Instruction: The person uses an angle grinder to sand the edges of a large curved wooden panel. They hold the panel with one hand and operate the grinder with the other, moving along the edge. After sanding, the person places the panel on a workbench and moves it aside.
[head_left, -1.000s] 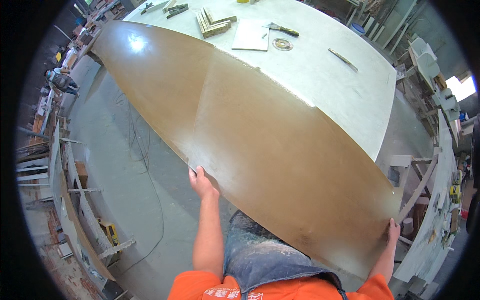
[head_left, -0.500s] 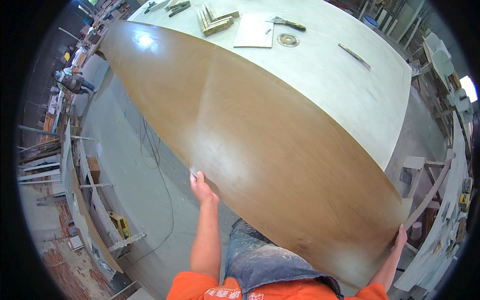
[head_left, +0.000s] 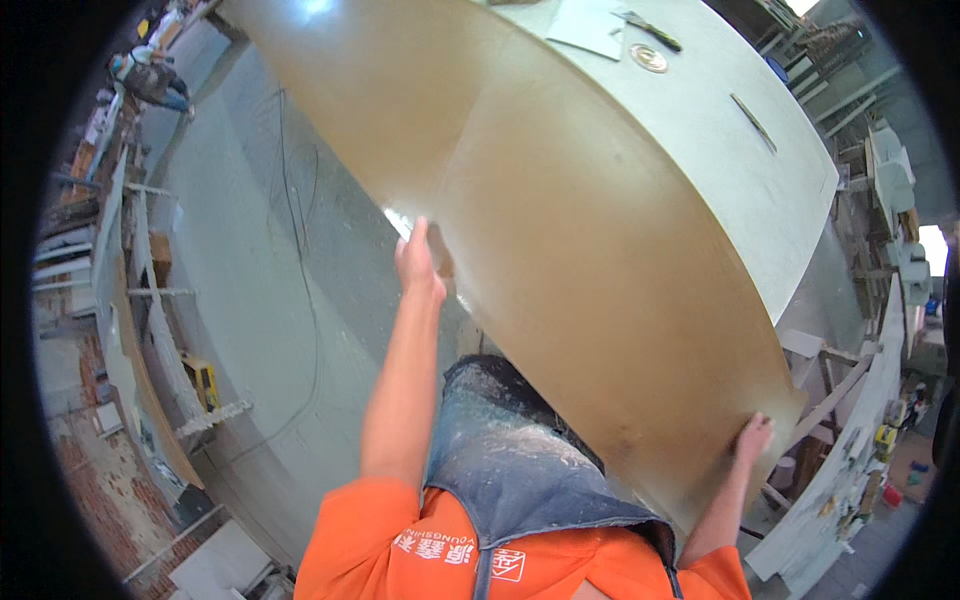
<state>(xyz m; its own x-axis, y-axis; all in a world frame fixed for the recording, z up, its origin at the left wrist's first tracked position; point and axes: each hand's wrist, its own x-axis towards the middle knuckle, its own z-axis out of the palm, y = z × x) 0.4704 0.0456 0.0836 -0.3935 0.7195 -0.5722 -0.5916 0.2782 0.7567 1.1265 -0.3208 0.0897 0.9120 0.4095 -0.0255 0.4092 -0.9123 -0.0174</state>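
Observation:
A large, long brown board (head_left: 590,250) with a smooth sheen stretches from the upper left to the lower right, partly over a white tabletop (head_left: 760,210). My left hand (head_left: 420,262) is closed on its near long edge, thumb on top, beside a pale crease-like line across the board. The fingers beneath the edge are hidden. Close to the board's right end, my right hand (head_left: 755,438) rests against the surface with its fingers bent together. Bright glints run along the near edge by my left hand.
On the tabletop lie a putty knife (head_left: 650,30), a round metal disc (head_left: 648,58), a white square panel (head_left: 588,28) and a slim tool (head_left: 753,122). Cables (head_left: 297,215) cross the floor. Frames and panels (head_left: 150,310) stand at left, a worker (head_left: 150,75) beyond.
My view has shifted, so the tabletop tools sit farther up and right. My left hand appears higher along the near edge; my right hand has moved inward over the board's right end.

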